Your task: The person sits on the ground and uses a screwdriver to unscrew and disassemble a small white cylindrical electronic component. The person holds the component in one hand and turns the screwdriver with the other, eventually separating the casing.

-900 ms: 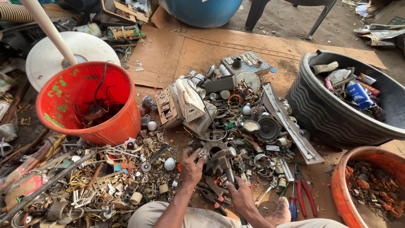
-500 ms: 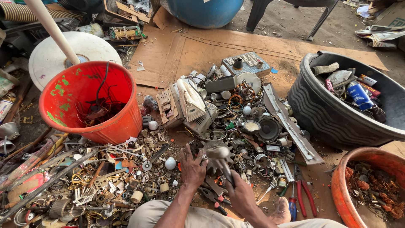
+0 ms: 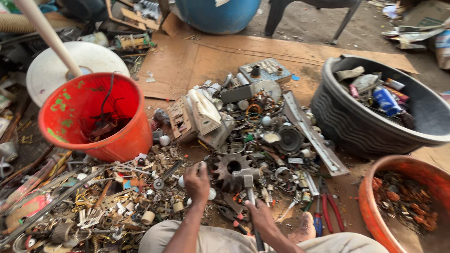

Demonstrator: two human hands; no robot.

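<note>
A rusty gear is seen lying flat on the scrap heap, just in front of the person's knees. A hammer is gripped by its handle in the right hand, fingers clenched around it, with the head resting at the gear's right edge; earlier the head was seen a little higher over the pile. The left hand is closed on a small piece at the gear's left edge, much as before. Left of the gear a red bucket is found, to its right a black tub and an orange basin. Behind the gear, flattened cardboard is spread over dirt ground beneath a blue barrel.
</note>
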